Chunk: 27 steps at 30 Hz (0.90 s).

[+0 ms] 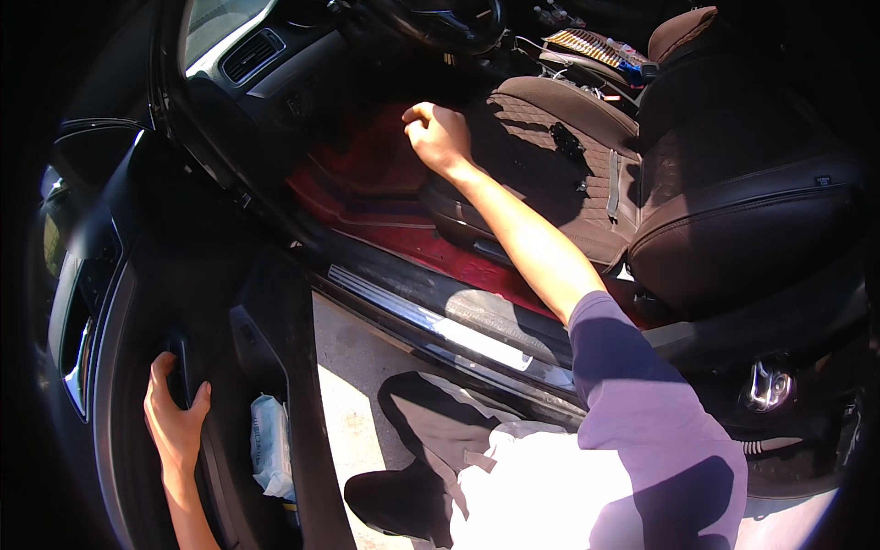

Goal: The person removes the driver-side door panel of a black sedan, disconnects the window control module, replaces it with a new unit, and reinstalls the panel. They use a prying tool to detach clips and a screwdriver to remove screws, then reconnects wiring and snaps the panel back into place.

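My left hand (177, 419) is at the inner side of the open car door (254, 275), its thumb and fingers apart around the dark door pull (180, 364); whether it grips the pull is not clear. My right hand (438, 137) hangs in the air over the front edge of the quilted brown driver's seat (605, 199), fingers curled, with nothing visible in it. Below it lies a red floor mat (371, 172). A seat belt buckle tongue or strap (613, 182) rests near the seat back, and a small black item (567, 139) lies on the cushion.
The steering wheel (447, 27) is at the top. A metal sill plate (426, 316) runs along the doorway. A white soft packet (270, 447) sits in the door pocket. A beaded cover (584, 48) with bottles lies by the passenger seat. A metal door latch striker (768, 386) is at the right.
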Each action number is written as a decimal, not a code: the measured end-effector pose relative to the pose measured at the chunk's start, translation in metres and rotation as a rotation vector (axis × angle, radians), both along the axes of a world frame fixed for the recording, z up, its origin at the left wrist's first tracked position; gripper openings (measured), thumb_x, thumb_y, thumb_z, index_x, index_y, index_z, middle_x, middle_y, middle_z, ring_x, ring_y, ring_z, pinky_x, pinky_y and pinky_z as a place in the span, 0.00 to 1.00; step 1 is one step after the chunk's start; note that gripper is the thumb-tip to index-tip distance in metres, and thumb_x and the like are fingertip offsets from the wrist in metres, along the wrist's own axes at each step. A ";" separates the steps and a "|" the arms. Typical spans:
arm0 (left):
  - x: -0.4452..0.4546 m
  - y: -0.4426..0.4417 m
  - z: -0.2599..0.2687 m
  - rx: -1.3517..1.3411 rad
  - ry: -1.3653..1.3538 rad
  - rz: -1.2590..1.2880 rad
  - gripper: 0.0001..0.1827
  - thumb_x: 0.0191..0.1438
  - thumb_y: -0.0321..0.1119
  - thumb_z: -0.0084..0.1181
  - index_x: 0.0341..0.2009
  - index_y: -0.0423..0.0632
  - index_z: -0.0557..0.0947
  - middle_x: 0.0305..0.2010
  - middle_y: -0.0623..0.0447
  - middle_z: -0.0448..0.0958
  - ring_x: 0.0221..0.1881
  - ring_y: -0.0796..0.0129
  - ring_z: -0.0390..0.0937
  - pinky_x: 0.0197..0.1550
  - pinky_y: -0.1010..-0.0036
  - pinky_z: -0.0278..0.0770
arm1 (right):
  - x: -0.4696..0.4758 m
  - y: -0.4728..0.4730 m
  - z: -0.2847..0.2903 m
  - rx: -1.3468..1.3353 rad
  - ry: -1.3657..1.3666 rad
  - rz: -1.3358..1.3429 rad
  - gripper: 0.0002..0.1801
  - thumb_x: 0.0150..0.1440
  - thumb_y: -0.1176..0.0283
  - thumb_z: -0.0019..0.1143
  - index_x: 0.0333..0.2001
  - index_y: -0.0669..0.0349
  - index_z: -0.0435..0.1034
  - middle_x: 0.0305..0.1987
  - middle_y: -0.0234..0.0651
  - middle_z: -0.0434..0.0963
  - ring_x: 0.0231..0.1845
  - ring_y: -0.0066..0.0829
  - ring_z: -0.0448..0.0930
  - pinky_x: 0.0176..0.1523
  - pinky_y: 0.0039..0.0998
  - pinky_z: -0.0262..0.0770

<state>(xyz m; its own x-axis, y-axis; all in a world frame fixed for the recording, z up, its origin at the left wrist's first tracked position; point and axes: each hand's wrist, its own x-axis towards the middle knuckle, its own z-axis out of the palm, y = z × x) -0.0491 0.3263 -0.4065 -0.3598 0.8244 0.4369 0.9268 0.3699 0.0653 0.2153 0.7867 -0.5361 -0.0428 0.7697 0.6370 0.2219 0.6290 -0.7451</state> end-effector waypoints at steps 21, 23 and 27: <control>-0.017 -0.006 -0.013 0.024 0.061 0.066 0.35 0.51 0.26 0.68 0.66 0.45 0.72 0.61 0.40 0.78 0.64 0.45 0.75 0.68 0.56 0.71 | 0.250 0.049 -0.131 -0.802 -0.139 -1.115 0.19 0.64 0.65 0.51 0.52 0.69 0.67 0.44 0.52 0.84 0.45 0.49 0.87 0.47 0.47 0.82; -0.018 -0.006 -0.015 0.027 0.103 0.100 0.36 0.52 0.27 0.68 0.66 0.46 0.72 0.62 0.41 0.77 0.64 0.46 0.75 0.68 0.56 0.71 | 0.232 0.036 -0.134 -0.703 -0.189 -1.060 0.29 0.57 0.57 0.63 0.52 0.69 0.68 0.43 0.55 0.83 0.44 0.52 0.86 0.47 0.49 0.81; -0.023 -0.008 -0.015 -0.007 0.141 0.109 0.36 0.53 0.28 0.68 0.67 0.46 0.71 0.64 0.42 0.76 0.66 0.46 0.74 0.69 0.56 0.70 | 0.211 0.023 -0.142 -0.530 -0.342 -0.946 0.24 0.52 0.61 0.67 0.48 0.64 0.72 0.41 0.55 0.83 0.46 0.53 0.85 0.50 0.49 0.80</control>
<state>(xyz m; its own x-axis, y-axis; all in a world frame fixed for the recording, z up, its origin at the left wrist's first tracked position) -0.0718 0.3187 -0.4219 -0.3826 0.7873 0.4835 0.8809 0.4686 -0.0660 0.4262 0.8100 -0.6779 0.5893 0.7549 0.2880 0.6833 -0.2754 -0.6762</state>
